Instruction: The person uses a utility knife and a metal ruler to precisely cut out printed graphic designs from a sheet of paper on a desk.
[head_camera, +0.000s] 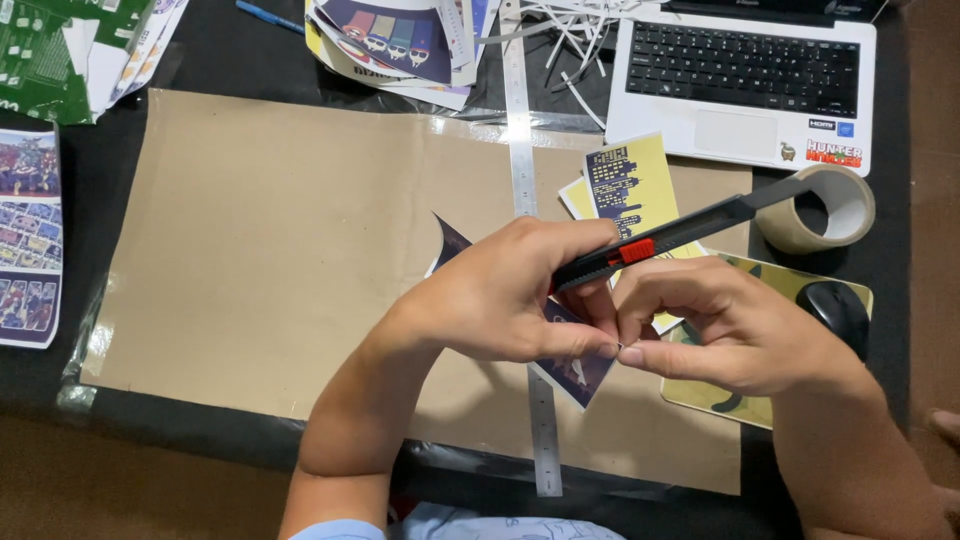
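Observation:
My left hand (500, 295) grips a black utility knife (690, 228) with a red slider, held above a brown cardboard sheet (260, 240). My right hand (715, 325) pinches at the knife's near end, fingertips touching those of the left hand. Under both hands lies a dark printed card (575, 375), partly hidden, beside a long metal ruler (522, 150) that runs front to back across the cardboard. A yellow printed card (630, 185) lies just beyond the hands.
A white laptop (745, 75) sits at the back right, a roll of brown tape (818, 208) beside it. A black mouse (835, 310) rests on a patterned pad. Printed sheets lie at the left edge (28, 235) and back centre (395, 40), with white paper strips (580, 30).

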